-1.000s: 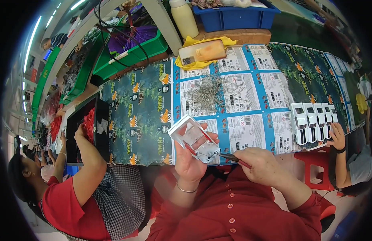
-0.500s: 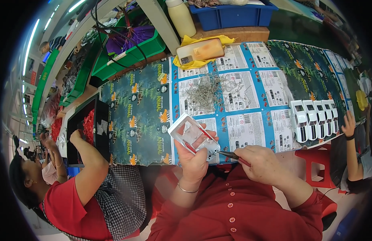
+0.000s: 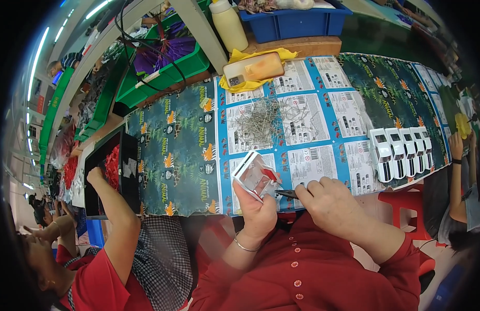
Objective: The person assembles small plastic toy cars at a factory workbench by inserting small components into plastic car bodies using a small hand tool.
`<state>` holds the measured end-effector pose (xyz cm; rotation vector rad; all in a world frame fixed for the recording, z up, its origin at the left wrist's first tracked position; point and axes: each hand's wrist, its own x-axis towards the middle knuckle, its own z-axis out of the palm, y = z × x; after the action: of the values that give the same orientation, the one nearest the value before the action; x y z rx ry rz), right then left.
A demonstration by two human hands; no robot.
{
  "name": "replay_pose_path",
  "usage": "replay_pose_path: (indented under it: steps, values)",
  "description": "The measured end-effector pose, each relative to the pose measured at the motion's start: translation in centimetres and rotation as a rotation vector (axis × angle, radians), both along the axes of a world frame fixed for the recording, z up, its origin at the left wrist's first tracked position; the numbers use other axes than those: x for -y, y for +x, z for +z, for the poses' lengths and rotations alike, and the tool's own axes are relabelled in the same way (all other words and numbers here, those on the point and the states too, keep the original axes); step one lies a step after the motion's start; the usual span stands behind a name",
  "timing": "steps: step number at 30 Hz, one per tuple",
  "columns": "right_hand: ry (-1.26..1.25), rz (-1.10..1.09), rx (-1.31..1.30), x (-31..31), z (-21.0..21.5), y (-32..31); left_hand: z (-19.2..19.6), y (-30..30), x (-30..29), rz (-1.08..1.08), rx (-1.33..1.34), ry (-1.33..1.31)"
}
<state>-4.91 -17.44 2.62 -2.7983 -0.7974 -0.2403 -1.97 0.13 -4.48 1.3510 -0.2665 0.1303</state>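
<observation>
A: How many of each thing do you count?

B: Five white toy cars [image 3: 400, 153] in a row on the right of the surface [image 3: 177, 155]. One loose heap of thin metal pins [image 3: 260, 123] in the middle, too many to count. One phone in an orange case [image 3: 253, 68] on a yellow cloth [image 3: 255, 83] at the far edge, one cream plastic bottle [image 3: 228, 23] beyond it, one blue bin [image 3: 297, 20] to its right and a green bin [image 3: 162, 70] to its left.

A: And the surface and room?

B: The surface is covered with flattened printed cardboard, dark green jungle pattern on the left and far right, light blue sheets between. It looks like a long workshop bench with strip lights overhead on the left. A person in a red top [image 3: 102, 280] sits at the left, one hand at a black tray [image 3: 107, 171] holding red parts [image 3: 112, 166]. Another person's arm [image 3: 457, 155] shows at the right edge.

A: What are the hands doing?

B: The left hand [image 3: 258, 210] grips a small toy part [image 3: 255, 173] from below, at the near edge of the surface just in front of the chest. The right hand [image 3: 330, 202] is closed around dark pliers [image 3: 286, 194], whose tip meets the part.

A: How does the part look?

B: A white frame with clear plastic panels, tilted, with a small red piece on its right side.
</observation>
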Motion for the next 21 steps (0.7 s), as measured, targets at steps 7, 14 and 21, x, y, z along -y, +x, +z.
replay_pose_path:
  steps: [7,14,21]
  values:
    - [-0.113,0.078,-0.023,0.1,1.1,0.8,0.5,-0.6,0.4,0.039,0.003,0.081]
    - [-0.095,0.071,0.027,0.4,0.7,0.4,1.0,-0.5,0.6,0.018,-0.184,-0.170]
    - [-0.030,0.070,0.002,0.7,0.4,1.0,1.1,0.0,0.8,0.039,-0.223,-0.219]
